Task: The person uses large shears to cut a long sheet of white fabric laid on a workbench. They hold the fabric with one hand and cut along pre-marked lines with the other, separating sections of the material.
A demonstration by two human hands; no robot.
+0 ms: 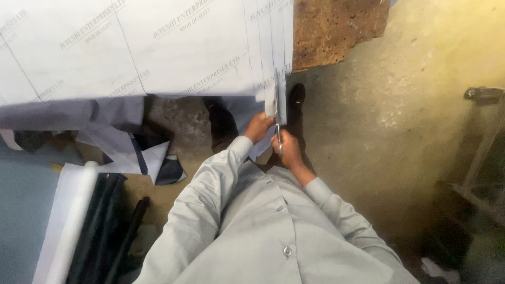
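A large white sheet (131, 47) with faint printed lines lies over a table and hangs past its near edge. My right hand (288, 150) grips a pair of metal scissors (277, 123) whose blades point up into the sheet's hanging edge, next to several narrow cut strips (271, 42). My left hand (258, 128) pinches the sheet's edge just left of the blades. Both arms wear a grey buttoned shirt.
A rusty brown tabletop (336, 26) shows at the sheet's right. Rolls of white and black material (84, 221) lie on the floor at lower left, with paper scraps (142, 152) under the table. A metal frame (484, 137) stands at right. My dark shoes (297, 97) rest on the concrete floor.
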